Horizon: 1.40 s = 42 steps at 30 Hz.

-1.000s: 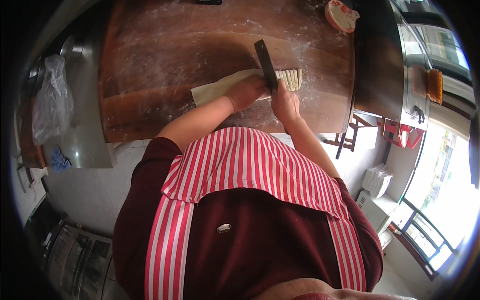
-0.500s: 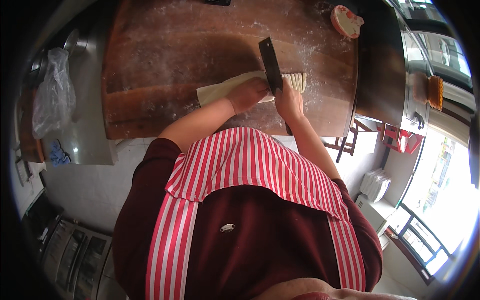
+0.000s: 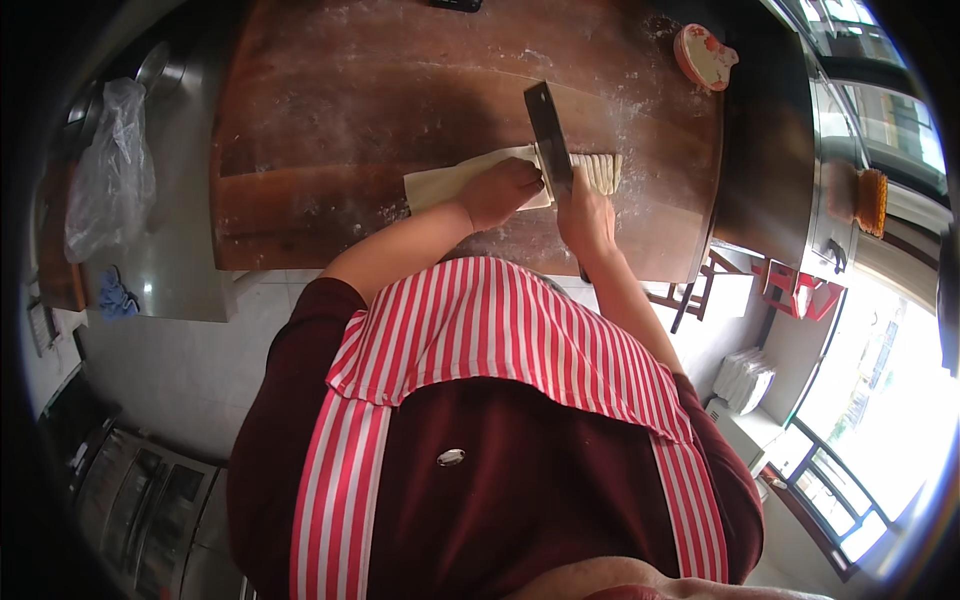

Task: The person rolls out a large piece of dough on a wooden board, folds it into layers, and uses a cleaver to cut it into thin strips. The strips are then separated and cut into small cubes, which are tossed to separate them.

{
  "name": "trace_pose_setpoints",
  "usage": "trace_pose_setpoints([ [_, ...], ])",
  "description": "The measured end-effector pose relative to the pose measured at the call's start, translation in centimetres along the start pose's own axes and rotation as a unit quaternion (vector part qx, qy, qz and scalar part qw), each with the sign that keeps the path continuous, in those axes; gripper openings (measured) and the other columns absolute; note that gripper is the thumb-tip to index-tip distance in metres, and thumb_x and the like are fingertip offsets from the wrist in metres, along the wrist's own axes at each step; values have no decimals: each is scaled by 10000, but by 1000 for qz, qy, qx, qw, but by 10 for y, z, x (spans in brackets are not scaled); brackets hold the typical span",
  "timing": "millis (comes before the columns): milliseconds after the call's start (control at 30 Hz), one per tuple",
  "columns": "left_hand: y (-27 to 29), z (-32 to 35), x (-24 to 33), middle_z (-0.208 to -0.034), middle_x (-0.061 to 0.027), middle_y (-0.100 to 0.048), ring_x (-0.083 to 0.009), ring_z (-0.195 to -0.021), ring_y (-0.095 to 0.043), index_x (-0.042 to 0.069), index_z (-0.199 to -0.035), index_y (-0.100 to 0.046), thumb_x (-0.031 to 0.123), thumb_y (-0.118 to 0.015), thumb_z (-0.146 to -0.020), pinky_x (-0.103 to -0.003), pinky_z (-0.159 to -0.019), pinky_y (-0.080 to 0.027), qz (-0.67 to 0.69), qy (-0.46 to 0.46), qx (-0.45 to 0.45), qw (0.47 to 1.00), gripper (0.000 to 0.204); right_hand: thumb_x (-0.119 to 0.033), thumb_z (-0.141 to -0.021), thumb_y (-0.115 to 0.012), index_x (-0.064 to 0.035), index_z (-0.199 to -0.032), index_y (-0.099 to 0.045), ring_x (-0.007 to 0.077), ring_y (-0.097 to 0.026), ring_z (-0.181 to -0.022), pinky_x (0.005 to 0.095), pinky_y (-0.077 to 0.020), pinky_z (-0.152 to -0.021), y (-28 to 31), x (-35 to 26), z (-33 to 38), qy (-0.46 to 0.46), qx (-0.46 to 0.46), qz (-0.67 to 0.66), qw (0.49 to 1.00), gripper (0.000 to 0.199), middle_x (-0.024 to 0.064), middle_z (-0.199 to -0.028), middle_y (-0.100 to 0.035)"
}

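A folded pale dough sheet (image 3: pixel 435 188) lies on the floury wooden table (image 3: pixel 380 110). With its fingers curled, my left hand (image 3: pixel 500 193) presses down on the sheet's right part. My right hand (image 3: pixel 587 222) is closed around the handle of a broad dark kitchen knife (image 3: pixel 548 130), whose blade points away from me and stands across the dough just beside my left fingertips. Right of the blade, several cut dough strips (image 3: pixel 603 173) lie side by side. The knife's cutting edge and most of its handle are hidden.
A pinkish-red patterned dish (image 3: pixel 706 57) sits at the table's far right corner. A dark object (image 3: pixel 458 4) shows at the far edge. On the left, a metal counter (image 3: pixel 185 230) carries a clear plastic bag (image 3: pixel 110 175) and a blue cloth (image 3: pixel 117 294). A wooden stool (image 3: pixel 708 285) stands beyond the near right corner.
The whole view has shifted slightly. Both hands and the knife stay at nearly the same place on the dough, with the knife still between the sheet and the strips.
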<state>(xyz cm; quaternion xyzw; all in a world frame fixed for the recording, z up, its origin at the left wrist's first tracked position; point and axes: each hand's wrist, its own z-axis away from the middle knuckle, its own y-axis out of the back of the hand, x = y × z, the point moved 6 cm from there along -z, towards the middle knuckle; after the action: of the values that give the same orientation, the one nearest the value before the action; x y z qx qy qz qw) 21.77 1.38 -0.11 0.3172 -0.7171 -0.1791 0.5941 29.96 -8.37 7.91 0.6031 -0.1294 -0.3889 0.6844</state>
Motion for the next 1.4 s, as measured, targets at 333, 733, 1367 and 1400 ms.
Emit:
trace_pose_setpoints([
  [333, 4, 7, 0, -1238, -109, -602, -313, -1195, -518, 97, -1196, -635, 78, -556, -850, -415, -1053, -403, 101, 71, -27, 992, 355, -125, -898, -525, -49, -1153, -449, 481, -638, -730, 572, -482, -651, -23, -1, -14, 13, 28, -38, 999, 276, 267, -742, -653],
  [733, 5, 19, 0, -1239, -93, -602, -290, -1212, -520, 92, -1179, -643, 91, -538, -865, -404, -1066, -411, -68, -66, -20, 995, 331, -120, -898, -537, -37, -1117, -446, 486, -633, -712, 567, -480, -642, -31, -10, -9, 24, 15, -21, 999, 251, 279, -704, -634],
  [1367, 16, 36, -7, -1230, -88, -598, -278, -1184, -528, 81, -1161, -645, 100, -542, -869, -387, -1045, -423, -116, -58, -29, 991, 310, -113, -905, -514, -27, -1121, -428, 499, -632, -746, 587, -471, -661, -13, -29, 49, 6, -58, -1, 998, 248, 296, -746, -643],
  [1400, 21, 38, -2, -1217, -94, -601, -285, -1177, -531, 73, -1160, -643, 107, -544, -872, -394, -1036, -427, -115, -97, 21, 988, 306, -111, -902, -518, -27, -1122, -429, 500, -632, -745, 587, -472, -661, -19, -26, 50, 0, -58, -5, 998, 252, 295, -745, -643],
])
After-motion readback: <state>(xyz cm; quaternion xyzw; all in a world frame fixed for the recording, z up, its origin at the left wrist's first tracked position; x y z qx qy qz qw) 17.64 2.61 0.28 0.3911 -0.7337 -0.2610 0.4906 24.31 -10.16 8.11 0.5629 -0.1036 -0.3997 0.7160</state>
